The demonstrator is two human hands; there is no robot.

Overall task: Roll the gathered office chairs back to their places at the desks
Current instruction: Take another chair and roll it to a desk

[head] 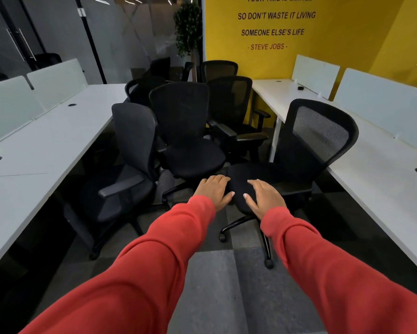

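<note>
Black mesh forms the backrest of the nearest office chair (323, 131), which is seen right of centre. Its back is turned toward the white desk (383, 184) at the right and its seat (258, 174) is pointed at the lower left, so its front-to-back line runs diagonally. The left hand (213, 191) is laid at the seat's left edge and the right hand (265, 198) flat on its front, both with fingers nearly straight and nothing gripped. Other black chairs (185, 131) are bunched behind it, between that desk and a second white desk (34, 150) at the left. Grey carpet tiles (214, 285) cover the floor. On the yellow wall (347, 32) at the top can be read "SO DON'T WASTE IT LIVING SOMEONE ELSE'S LIFE - STEVE JOBS".
</note>
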